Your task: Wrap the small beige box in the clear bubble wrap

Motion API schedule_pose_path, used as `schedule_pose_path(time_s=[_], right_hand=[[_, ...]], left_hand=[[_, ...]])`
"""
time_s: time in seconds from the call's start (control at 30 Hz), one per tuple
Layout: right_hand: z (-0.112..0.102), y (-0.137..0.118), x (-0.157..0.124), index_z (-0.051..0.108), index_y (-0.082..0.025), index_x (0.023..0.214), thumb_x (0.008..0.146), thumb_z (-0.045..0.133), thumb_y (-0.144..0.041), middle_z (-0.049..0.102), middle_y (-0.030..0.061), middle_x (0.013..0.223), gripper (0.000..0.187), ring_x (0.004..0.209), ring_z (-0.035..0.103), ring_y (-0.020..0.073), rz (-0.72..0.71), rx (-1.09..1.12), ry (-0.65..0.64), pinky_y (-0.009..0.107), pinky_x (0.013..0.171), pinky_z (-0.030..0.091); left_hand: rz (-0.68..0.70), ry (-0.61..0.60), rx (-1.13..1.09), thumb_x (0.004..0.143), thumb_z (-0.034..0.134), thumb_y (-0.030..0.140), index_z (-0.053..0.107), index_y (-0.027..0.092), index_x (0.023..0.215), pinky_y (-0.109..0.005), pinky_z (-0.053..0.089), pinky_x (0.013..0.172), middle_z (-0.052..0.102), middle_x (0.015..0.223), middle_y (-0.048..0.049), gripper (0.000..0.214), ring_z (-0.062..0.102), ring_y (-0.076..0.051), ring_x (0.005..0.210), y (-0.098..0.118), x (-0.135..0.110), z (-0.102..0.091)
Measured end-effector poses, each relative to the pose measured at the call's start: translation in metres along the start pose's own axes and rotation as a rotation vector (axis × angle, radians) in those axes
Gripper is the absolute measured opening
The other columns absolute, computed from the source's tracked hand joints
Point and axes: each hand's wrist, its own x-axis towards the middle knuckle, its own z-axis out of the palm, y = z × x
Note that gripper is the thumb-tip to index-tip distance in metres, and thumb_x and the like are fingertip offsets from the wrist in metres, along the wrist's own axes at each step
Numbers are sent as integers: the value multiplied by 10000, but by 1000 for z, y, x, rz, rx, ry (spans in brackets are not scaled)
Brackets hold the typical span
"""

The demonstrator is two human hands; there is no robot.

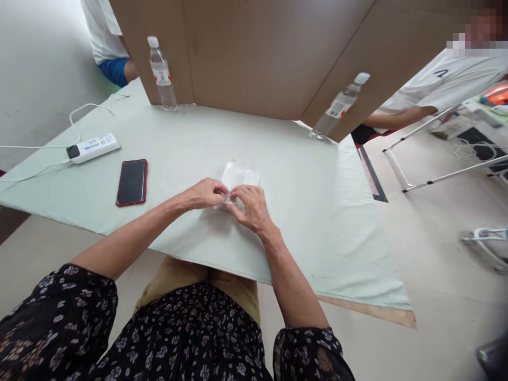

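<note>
A small clear plastic bag (240, 175) lies flat on the pale green tablecloth (301, 211) in front of me. My left hand (206, 193) pinches the bag's near edge with its fingertips. My right hand (251, 208) meets it from the right, fingers closed on the same edge. The two hands touch at the bag's near end. What is inside the bag is too small to tell.
A red-cased phone (132, 181) lies to the left, a white power strip (92, 148) with cables beyond it. Two water bottles (162, 74) (338, 107) stand against a brown cardboard screen (257, 53). Other people sit at the far left (107, 37) and right (440, 84).
</note>
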Motion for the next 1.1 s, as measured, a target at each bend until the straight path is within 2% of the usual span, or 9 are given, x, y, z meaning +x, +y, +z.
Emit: schedule_pose_path(time_s=[0.17,0.33,0.47,0.53,0.6,0.7,0.8,0.93,1.1], right_hand=[[1,4,-2,626,-223,870,861,635,-249,750,51,1106,29,1136,638,229,-3,71,55,392,1016,360],[1,7,0,647,-235,865,857,621,-260,766,44,1091,37,1160,649,239,22,122,43,428,1050,379],[-14,12,0,668,-231,892,871,615,-319,752,75,1124,105,1144,657,247,141,186,211,447,1053,420],[-25,17,-5,672,-222,922,891,586,-352,741,92,1118,159,1104,666,246,261,203,328,438,1002,467],[-34,23,-15,674,-214,986,887,585,-400,726,102,1126,229,1026,678,249,414,191,364,425,904,514],[-39,33,-31,664,-208,1111,821,652,-499,716,110,1144,412,859,681,234,628,130,267,415,797,534],[-32,36,-40,629,-205,1225,787,682,-558,738,86,1058,564,751,667,210,742,64,125,411,788,528],[-16,31,-31,563,-175,1336,789,683,-546,734,62,951,672,784,675,235,790,9,25,397,791,515],[-2,26,-19,505,-133,1388,774,664,-492,661,0,788,730,723,630,211,770,170,87,365,733,508]], left_hand=[[291,163,328,793,559,233,753,177,1018,-328,495,758,652,870,-62,302,602,-197,821,-16,0,12],[482,338,445,909,533,236,738,181,1034,-317,511,796,612,984,-103,246,588,-204,928,-35,0,26],[479,379,434,929,496,195,701,168,1048,-283,505,745,592,1014,-99,239,579,-166,846,-36,-3,38],[434,424,419,924,497,189,697,159,1004,-279,500,721,584,1008,-98,218,569,-155,799,-33,-5,46],[386,464,404,911,507,185,695,160,952,-274,493,694,578,987,-89,194,548,-139,740,-31,-6,53],[376,486,371,884,533,189,695,170,945,-251,476,654,579,958,-68,174,520,-116,681,-32,-3,57],[465,502,357,884,535,224,706,183,971,-240,474,656,592,951,-64,197,550,-128,731,-39,2,56],[578,547,374,914,501,263,725,191,985,-263,498,701,610,969,-74,246,564,-141,755,-48,8,54],[573,559,387,914,500,253,726,202,1006,-283,516,740,623,1001,-83,250,572,-158,794,-50,8,58]])
